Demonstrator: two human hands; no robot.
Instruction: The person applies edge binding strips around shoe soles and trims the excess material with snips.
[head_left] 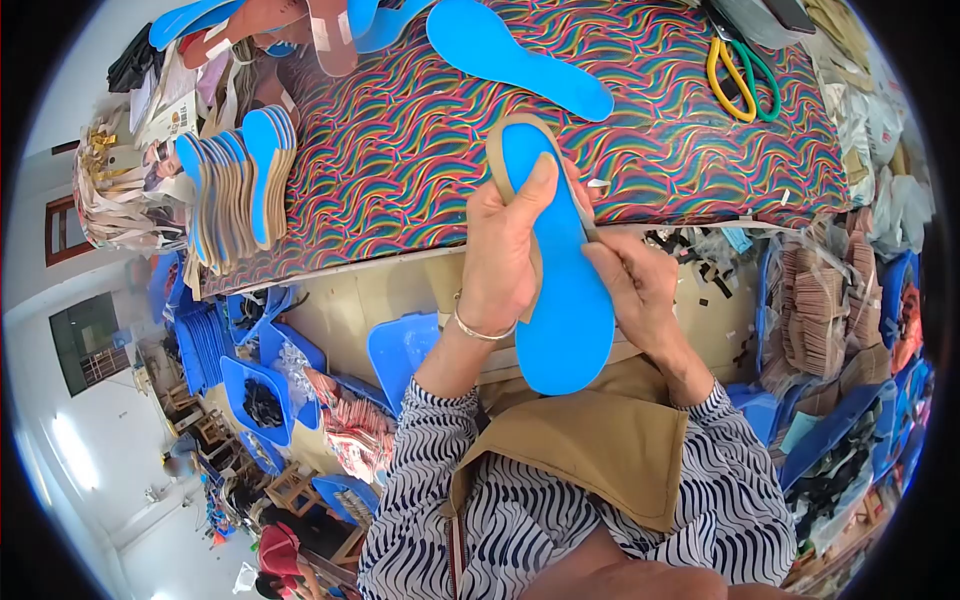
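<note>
A blue insole (pixel 568 325) is held out over my lap, its narrower end towards the table. A tan strip (pixel 495 160) curves round that far end and along its edge. My left hand (pixel 503 245) is closed on the insole, thumb pressed flat on the blue face and fingers mostly hidden beneath. My right hand (pixel 640 285) pinches at the right edge, about midway along; what lies between those fingertips is partly hidden. Just beyond, another blue insole (pixel 520 62) lies flat on the patterned tabletop (pixel 390 150).
Stacked blue-topped insoles (pixel 235 185) stand at the table's left. More blue and brown pieces (pixel 330 30) lie at the far left. Scissors (pixel 742 80) with yellow and green handles rest at the far right. Blue bins (pixel 255 395) and bagged stacked pieces (pixel 820 300) flank my seat.
</note>
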